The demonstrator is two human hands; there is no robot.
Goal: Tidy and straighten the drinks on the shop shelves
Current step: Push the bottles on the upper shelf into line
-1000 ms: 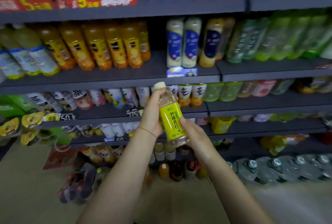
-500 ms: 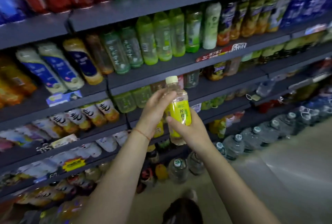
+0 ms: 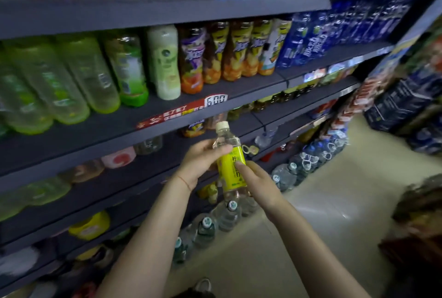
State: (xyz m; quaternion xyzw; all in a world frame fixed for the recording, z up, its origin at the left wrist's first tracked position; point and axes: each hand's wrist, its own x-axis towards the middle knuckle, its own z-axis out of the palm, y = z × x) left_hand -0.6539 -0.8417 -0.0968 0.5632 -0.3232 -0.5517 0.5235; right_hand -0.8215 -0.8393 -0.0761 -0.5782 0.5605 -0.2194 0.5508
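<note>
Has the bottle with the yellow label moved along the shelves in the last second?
Yes. The yellow-label bottle, held by the left hand and right hand, has gone rightward: it was level with orange bottles, now below the fruit-drink bottles.

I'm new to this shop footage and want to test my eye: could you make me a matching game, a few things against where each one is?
Things:
1. yellow-labelled bottle
2. pale green opaque bottle
3. red price strip
4. large water jugs

Places:
A. on the front edge of a shelf
B. on the floor below the shelves
C. held in both hands, left hand and right hand
D. standing on a shelf between green bottles and fruit-drink bottles

Pairs: 1-C, 2-D, 3-A, 4-B
</note>
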